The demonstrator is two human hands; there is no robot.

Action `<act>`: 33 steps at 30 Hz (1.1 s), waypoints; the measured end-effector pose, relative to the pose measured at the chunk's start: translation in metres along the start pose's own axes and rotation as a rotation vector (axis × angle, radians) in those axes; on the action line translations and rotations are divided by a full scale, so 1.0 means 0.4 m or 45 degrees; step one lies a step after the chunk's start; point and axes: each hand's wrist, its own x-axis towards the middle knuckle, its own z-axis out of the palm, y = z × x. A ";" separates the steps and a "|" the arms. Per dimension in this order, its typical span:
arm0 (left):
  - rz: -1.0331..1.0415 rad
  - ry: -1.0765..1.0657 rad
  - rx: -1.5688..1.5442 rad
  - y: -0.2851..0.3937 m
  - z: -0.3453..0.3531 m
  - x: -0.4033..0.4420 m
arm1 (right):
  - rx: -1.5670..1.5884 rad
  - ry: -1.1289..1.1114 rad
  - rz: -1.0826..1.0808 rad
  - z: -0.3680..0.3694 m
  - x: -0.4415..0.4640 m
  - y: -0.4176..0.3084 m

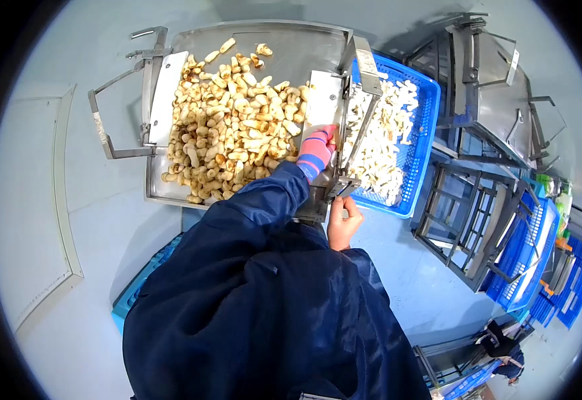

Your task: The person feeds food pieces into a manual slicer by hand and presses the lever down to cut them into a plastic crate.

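My left hand point(316, 153), in a pink and blue striped glove, rests at the lower end of a white board point(323, 100). Its fingers are bent together, and whatever they may hold is hidden. Just right of it, a metal cutting lever point(359, 133) runs along the table's edge. My bare right hand point(344, 223) is closed at the lever's near end, its thumb pointing up. Left of my gloved hand, a heap of pale brown mushrooms point(237, 120) covers much of the steel table point(297, 47). White cut mushroom pieces point(377, 147) fill a blue basket point(427, 100) beyond the lever.
A second white board point(169, 100) and lever point(101, 127) are at the table's left side. Metal stands point(497, 100) and stacked blue baskets point(524, 247) line the right. A teal crate point(145, 280) sits low at left. Another person point(504, 350) is far off at lower right.
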 end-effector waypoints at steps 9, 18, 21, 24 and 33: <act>-0.196 -0.246 -0.092 -0.008 -0.054 0.001 | 0.036 -0.002 -0.011 0.016 -0.022 0.058; 0.003 -0.208 -0.058 -0.019 -0.046 0.004 | 0.069 -0.028 -0.005 0.023 -0.026 0.081; 0.018 -0.171 -0.001 0.003 -0.049 -0.003 | 0.115 0.010 0.165 0.002 0.000 -0.006; -0.057 -0.254 -0.098 -0.033 -0.021 0.012 | 0.023 0.056 -0.037 0.020 -0.027 0.068; -0.089 -0.246 -0.198 -0.048 0.002 0.027 | -0.034 0.053 -0.073 0.032 -0.039 0.098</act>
